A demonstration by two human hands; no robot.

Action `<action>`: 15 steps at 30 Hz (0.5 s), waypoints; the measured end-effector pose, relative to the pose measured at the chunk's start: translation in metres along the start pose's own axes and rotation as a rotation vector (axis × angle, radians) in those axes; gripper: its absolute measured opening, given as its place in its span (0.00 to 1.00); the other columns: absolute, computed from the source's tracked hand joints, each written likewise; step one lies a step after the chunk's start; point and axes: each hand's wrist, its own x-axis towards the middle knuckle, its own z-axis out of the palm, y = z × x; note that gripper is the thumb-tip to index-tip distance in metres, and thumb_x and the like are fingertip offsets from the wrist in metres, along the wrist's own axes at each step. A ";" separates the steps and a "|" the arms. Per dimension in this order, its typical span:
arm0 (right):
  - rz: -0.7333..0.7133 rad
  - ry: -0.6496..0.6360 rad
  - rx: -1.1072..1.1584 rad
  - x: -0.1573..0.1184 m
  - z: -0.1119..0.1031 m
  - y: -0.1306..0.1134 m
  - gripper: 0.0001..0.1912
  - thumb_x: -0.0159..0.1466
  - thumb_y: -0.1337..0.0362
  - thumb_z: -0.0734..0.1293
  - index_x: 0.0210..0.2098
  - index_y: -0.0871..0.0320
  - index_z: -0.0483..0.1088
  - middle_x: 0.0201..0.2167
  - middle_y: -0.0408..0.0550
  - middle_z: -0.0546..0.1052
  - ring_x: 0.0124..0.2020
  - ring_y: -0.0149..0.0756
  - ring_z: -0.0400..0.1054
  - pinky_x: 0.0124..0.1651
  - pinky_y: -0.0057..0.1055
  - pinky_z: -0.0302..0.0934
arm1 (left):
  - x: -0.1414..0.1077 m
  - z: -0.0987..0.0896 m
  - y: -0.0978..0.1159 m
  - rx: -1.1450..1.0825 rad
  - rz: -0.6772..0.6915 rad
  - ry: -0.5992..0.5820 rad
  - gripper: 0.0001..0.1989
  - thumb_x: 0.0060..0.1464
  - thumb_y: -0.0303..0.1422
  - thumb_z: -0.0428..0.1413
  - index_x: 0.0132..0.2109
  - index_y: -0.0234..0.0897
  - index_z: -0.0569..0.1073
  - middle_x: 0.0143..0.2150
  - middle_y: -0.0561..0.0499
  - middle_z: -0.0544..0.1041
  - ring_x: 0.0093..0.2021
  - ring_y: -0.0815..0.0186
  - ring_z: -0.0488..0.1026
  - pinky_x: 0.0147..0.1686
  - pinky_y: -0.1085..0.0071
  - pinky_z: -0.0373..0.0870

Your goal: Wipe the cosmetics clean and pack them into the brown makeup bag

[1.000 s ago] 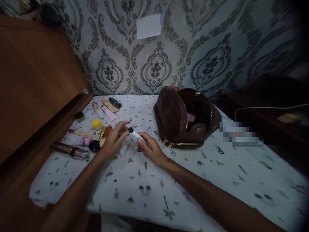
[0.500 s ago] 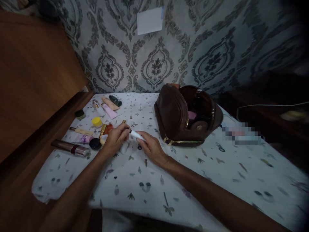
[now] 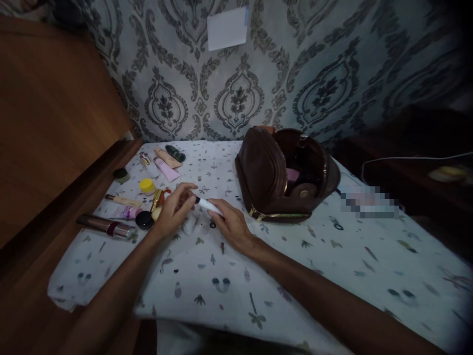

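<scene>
A slim white tube (image 3: 210,206) with a black end lies between my hands above the patterned cloth (image 3: 236,305). My right hand (image 3: 233,224) is closed round its right end. At the tube's black end is my left hand (image 3: 176,207), its fingers curled with the upper ones lifted apart; whether they grip anything is hard to make out. Just left of my left hand lie a gold-coloured item (image 3: 156,199), a round black lid (image 3: 144,220) and a yellow-capped jar (image 3: 147,186). A whitish object under my left hand is partly hidden.
An open brown bag (image 3: 262,162) stands right of my hands, with items inside. Several tubes, a brown bottle (image 3: 105,226) and a dark round jar (image 3: 121,174) lie at the left. A wooden cabinet (image 3: 59,108) borders the left side; a patterned wall rises behind.
My left hand's upper fingers have lifted and spread a little at the tube's black end. The gold tip seen above that hand no longer shows. The view has shifted slightly.
</scene>
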 end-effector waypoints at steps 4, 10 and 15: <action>0.035 -0.016 0.000 0.001 0.000 0.000 0.15 0.72 0.58 0.57 0.53 0.56 0.68 0.46 0.51 0.77 0.42 0.39 0.71 0.45 0.34 0.64 | 0.000 0.000 -0.001 -0.026 -0.027 -0.014 0.13 0.62 0.43 0.53 0.44 0.37 0.70 0.30 0.54 0.70 0.30 0.68 0.68 0.31 0.72 0.63; 0.015 -0.013 -0.002 0.000 0.001 0.001 0.15 0.71 0.59 0.58 0.54 0.55 0.69 0.45 0.52 0.77 0.43 0.40 0.71 0.46 0.36 0.65 | 0.002 0.002 -0.003 0.136 -0.103 0.033 0.17 0.62 0.44 0.51 0.29 0.38 0.64 0.19 0.59 0.62 0.21 0.71 0.58 0.22 0.73 0.52; 0.011 -0.022 0.011 -0.001 0.001 0.001 0.16 0.71 0.59 0.58 0.54 0.55 0.69 0.46 0.52 0.77 0.45 0.40 0.72 0.47 0.35 0.64 | 0.002 0.000 -0.005 0.111 -0.105 0.012 0.18 0.62 0.44 0.52 0.29 0.38 0.64 0.19 0.59 0.60 0.21 0.72 0.56 0.21 0.73 0.51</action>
